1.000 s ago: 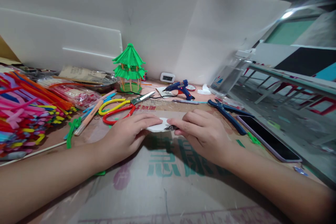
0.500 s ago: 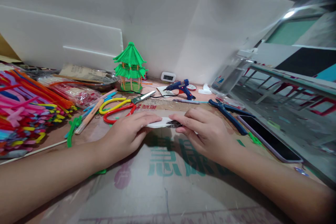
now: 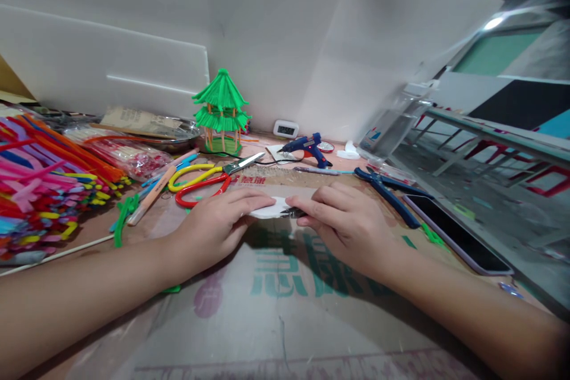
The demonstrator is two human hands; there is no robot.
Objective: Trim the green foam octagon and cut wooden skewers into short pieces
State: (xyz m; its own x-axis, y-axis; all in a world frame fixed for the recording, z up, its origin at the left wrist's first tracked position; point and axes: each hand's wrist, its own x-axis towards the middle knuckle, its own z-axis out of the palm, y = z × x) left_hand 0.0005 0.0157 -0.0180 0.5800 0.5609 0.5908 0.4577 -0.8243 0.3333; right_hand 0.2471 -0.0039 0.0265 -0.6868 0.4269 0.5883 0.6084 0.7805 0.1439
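Note:
Above the middle of the cardboard, my left hand (image 3: 225, 222) pinches the left end of a flat white piece (image 3: 268, 210), perhaps foam; its material is hard to tell. My right hand (image 3: 345, 219) is closed on a small dark pointed tool (image 3: 293, 212), most of which is hidden by the fingers. The tool's tip points left and meets the right part of the white piece. Just behind my left hand lie scissors (image 3: 202, 184) with one yellow and one red handle, their blades toward the back right.
Behind stand a green pagoda model (image 3: 221, 113), a small clock (image 3: 285, 129) and a blue glue gun (image 3: 308, 148). Colourful pipe cleaners (image 3: 40, 184) pile up at left. Blue-handled pliers (image 3: 389, 199) and a phone (image 3: 458, 234) lie at right. Printed cardboard (image 3: 249, 332) covers the front.
The dark tool's tip has shifted slightly on the white piece, and the piece is tilted a little differently. Both hands keep their grip in nearly the same place.

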